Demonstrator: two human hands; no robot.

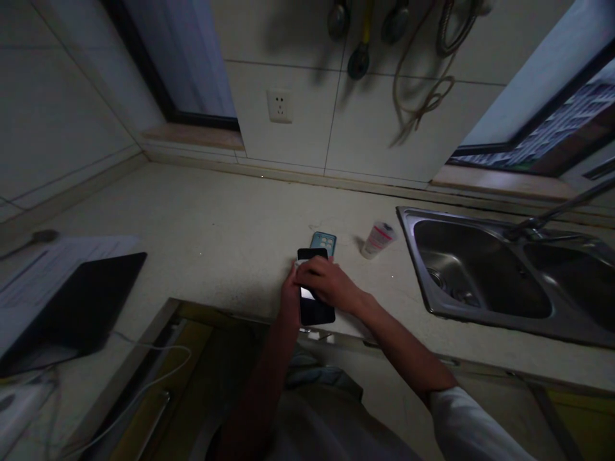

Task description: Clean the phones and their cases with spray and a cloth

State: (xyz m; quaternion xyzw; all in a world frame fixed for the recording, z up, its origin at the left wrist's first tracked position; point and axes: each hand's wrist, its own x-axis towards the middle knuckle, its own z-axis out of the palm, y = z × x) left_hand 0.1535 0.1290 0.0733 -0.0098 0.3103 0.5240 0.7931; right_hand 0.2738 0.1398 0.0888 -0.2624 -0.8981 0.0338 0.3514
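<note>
A black phone (314,307) lies face up on the pale countertop (216,237) near its front edge. My left hand (289,296) grips the phone's left side. My right hand (327,282) lies across the screen with fingers bent, pressing on something small and whitish that I cannot make out. Just behind the phone lies a teal phone case (323,241). A small white bottle (377,239) with a pink label lies tipped over to the right of the case.
A steel double sink (485,275) with a tap (557,211) fills the right side. A dark laptop (77,301) on papers sits at the left, with a white cable (154,358). A wall socket (279,105) and hanging utensils (359,38) are on the tiled wall.
</note>
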